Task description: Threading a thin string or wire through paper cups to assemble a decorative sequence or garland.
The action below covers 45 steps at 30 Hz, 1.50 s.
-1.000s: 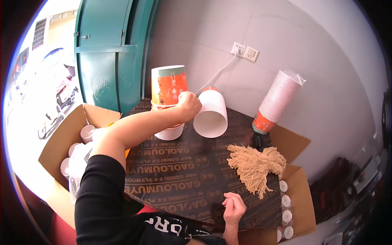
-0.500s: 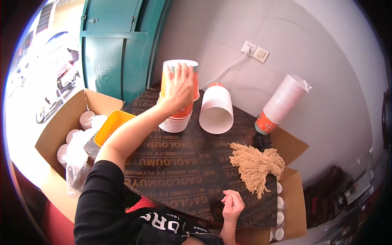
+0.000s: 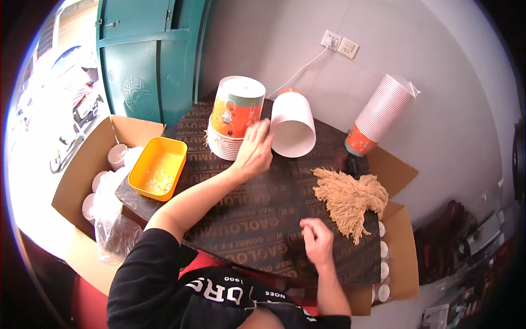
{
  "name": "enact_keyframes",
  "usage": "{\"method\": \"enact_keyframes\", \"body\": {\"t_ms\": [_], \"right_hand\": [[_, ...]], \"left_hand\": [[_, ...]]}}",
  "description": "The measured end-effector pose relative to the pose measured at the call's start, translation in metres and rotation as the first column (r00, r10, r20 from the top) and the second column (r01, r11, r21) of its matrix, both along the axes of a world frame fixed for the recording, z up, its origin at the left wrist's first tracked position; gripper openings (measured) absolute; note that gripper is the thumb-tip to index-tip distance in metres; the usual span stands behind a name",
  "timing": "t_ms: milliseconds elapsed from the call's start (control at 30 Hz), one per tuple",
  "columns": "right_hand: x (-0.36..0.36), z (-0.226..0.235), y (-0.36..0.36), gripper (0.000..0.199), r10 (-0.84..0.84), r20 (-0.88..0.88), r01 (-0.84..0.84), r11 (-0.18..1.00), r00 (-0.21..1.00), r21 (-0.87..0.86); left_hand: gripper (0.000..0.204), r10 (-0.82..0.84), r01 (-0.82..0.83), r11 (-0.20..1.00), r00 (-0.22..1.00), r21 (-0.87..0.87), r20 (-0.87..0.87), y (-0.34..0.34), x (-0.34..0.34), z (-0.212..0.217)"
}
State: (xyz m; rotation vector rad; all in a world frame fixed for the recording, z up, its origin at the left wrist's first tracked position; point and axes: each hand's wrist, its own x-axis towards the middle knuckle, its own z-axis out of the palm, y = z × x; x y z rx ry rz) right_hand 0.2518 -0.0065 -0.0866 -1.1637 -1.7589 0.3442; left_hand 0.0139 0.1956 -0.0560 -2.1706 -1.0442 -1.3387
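Note:
An upside-down stack of paper tubs (image 3: 234, 118), orange and green with white rims, stands at the back left of the dark board table. My left hand (image 3: 255, 149) is at the stack's lower right side, fingers stretched out and slightly blurred, holding nothing that I can see. Whether its fingertips touch the tubs I cannot tell. Beside it, a white paper tub (image 3: 293, 123) lies on its side with its mouth facing me. My right hand (image 3: 319, 239) hovers over the near right of the table, fingers curled closed with nothing visible in them.
A yellow plastic bin (image 3: 159, 164) with small bits inside sits at the left edge. To the right are a tan string bundle (image 3: 353, 200) and a leaning sleeve of nested tubs (image 3: 381, 115). Cardboard boxes (image 3: 76, 181) of wrapped tubs flank the table.
My left hand has come down from the top of the tub stack to its lower right side. My right hand has moved slightly up the table. The view has shifted a little.

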Motion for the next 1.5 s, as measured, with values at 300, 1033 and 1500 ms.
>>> {"method": "enact_keyframes", "body": {"t_ms": [300,1033,1500], "right_hand": [[0.008,-0.029,0.166,0.019,-0.200,0.042,0.197,0.979,0.979,0.057],[-0.003,-0.033,0.294,0.011,-0.480,-0.230,0.526,0.820,0.847,0.226],[0.011,0.002,0.218,0.024,-0.121,-0.360,0.042,0.974,0.925,-0.221]], "left_hand": [[0.075,0.001,0.226,0.892,0.866,-0.393,0.500,0.051,0.038,-0.086],[0.073,-0.285,0.768,0.483,0.592,-0.420,0.754,0.068,0.017,-0.086],[0.054,-0.274,0.840,0.496,0.394,-0.222,0.877,0.068,0.013,-0.092]]}}
